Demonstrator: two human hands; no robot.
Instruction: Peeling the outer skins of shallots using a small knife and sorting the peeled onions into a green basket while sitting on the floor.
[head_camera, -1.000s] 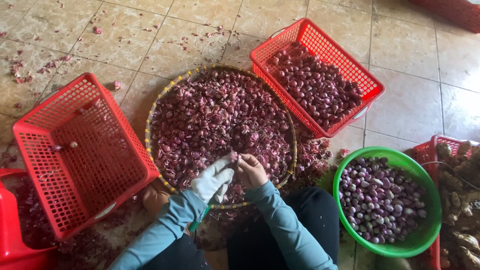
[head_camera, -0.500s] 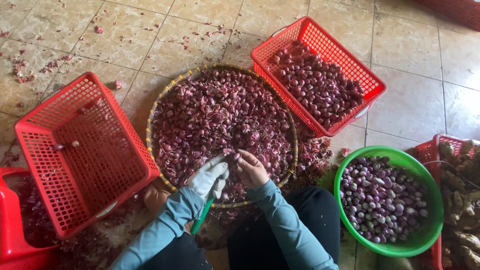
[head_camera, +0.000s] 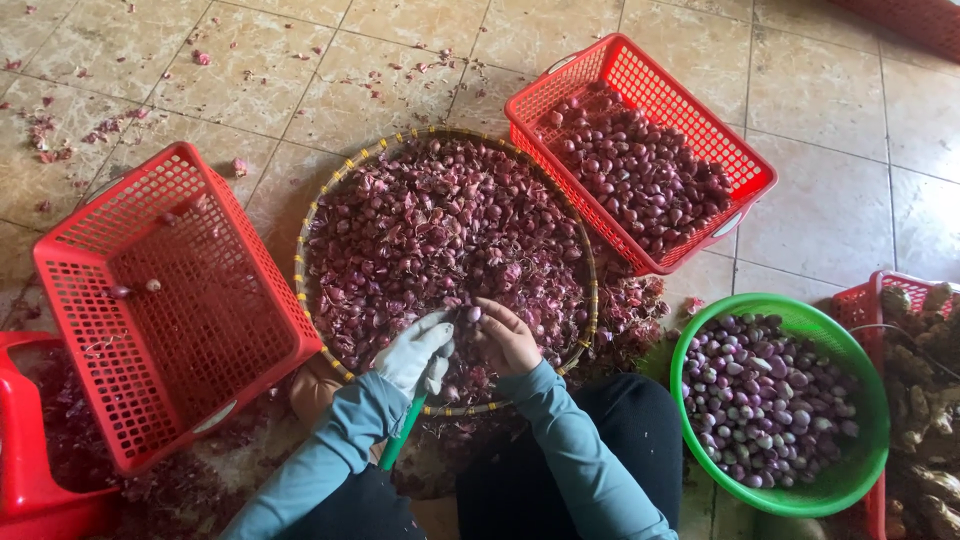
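Observation:
My left hand (head_camera: 418, 352), in a white glove, rests at the near rim of a round woven tray (head_camera: 305, 232) heaped with purple-red shallots and loose skins; a green handle (head_camera: 398, 441) pokes out below it. My bare right hand (head_camera: 506, 335) sits beside it, fingers curled around a small shallot (head_camera: 473, 314) held between both hands. Both sleeves are teal.
A tilted, nearly bare red basket (head_camera: 215, 350) lies at left. Farther right, a red basket (head_camera: 740, 165) holds shallots. A green bowl (head_camera: 860, 370) at right holds peeled bulbs. Ginger roots (head_camera: 925, 400) fill a red crate at the right edge. Skins litter the tiled floor.
Both hands have stayed together at the tray's near rim, working the shallot with small finger movements. Nothing else moved.

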